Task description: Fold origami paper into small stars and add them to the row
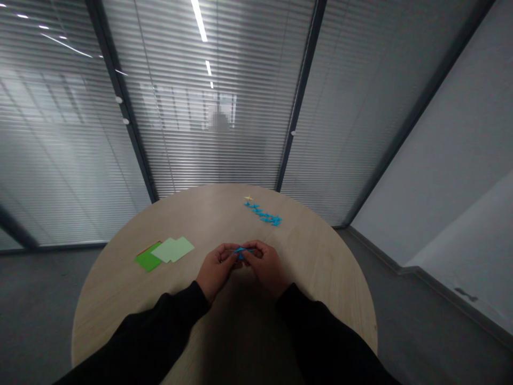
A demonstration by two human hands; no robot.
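Both my hands meet over the middle of the table, pinching one small piece of folded blue paper between them. My left hand grips its left side with thumb and fingers. On its right side my right hand does the same. The fingers cover much of the paper, so its full shape is hard to make out. Beyond my hands, several small folded blue paper pieces lie in a slanting row, with a pale yellow star-like one at the far end.
The round wooden table fills the lower middle. At its left lie light green paper sheets partly over a brighter green sheet, with a reddish edge showing beneath. Glass panels with blinds stand behind, and a pale wall rises at right.
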